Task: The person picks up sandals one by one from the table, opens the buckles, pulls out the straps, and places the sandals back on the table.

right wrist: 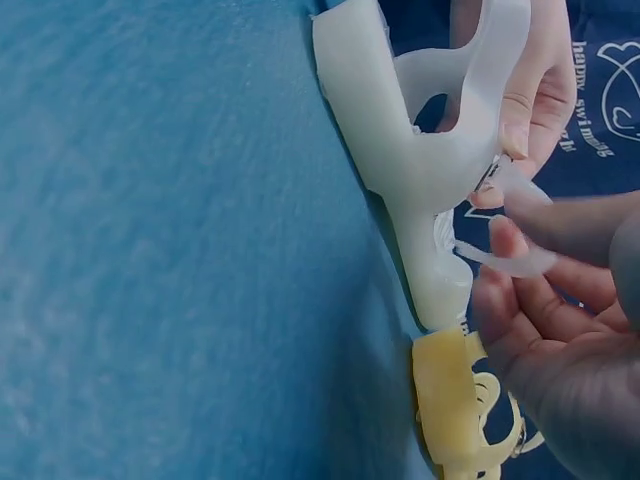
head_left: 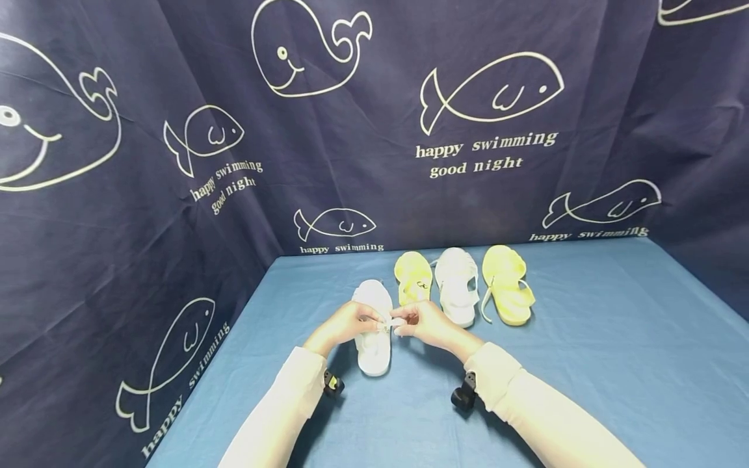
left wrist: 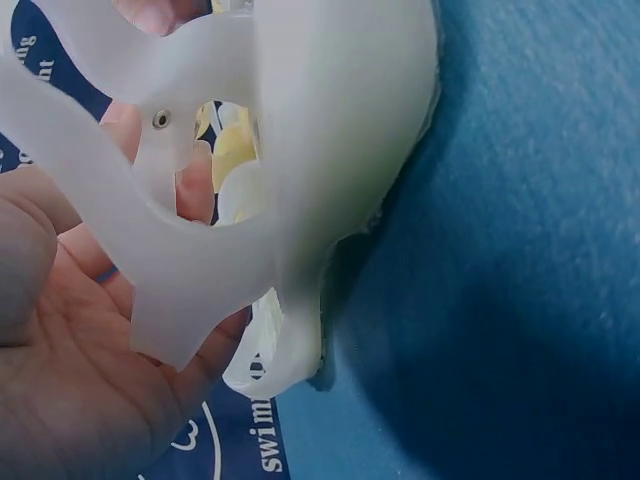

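A white sandal point(head_left: 374, 359) lies on the blue cloth, toe strap and ankle strap made of smooth, slightly see-through material. My left hand point(head_left: 348, 320) is at its upper side, thumb and fingertips pinching the ankle strap near a small metal buckle point(right wrist: 487, 174). From the other side, my right hand point(head_left: 432, 323) pinches the loose strap end point(right wrist: 522, 265) between thumb and fingers. Both sets of fingertips are close together over the sandal's right edge. In the left wrist view, a small metal snap point(left wrist: 161, 119) shows on the strap, and the left fingers are partly hidden behind it.
Right of the white sandal stand a yellow sandal point(head_left: 413, 266), another white sandal point(head_left: 455, 266) and a second yellow sandal point(head_left: 504, 261), in a row near the back edge. A dark blue curtain point(head_left: 363, 162) with fish drawings closes off the back and sides of the blue-covered table point(head_left: 614, 364).
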Action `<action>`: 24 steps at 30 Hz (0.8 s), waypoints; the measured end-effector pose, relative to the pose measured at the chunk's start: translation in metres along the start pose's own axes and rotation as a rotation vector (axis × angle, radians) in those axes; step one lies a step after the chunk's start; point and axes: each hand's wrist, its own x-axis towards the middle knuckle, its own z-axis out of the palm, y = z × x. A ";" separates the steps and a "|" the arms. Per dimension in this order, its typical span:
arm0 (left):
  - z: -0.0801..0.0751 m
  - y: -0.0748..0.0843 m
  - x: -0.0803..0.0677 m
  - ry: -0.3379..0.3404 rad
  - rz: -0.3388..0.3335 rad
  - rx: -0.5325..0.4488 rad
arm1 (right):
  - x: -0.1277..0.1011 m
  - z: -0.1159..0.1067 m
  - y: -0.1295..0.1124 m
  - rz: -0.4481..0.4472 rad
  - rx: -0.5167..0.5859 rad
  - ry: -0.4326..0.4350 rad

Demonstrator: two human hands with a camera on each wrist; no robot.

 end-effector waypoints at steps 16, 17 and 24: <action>-0.003 0.001 0.004 0.057 -0.085 -0.054 | 0.004 0.019 -0.009 0.091 0.243 0.050; -0.004 0.000 0.004 0.056 -0.086 -0.052 | 0.004 0.020 -0.010 0.102 0.243 0.064; -0.002 0.001 0.006 0.086 -0.104 -0.047 | 0.006 0.025 -0.012 0.198 0.227 0.156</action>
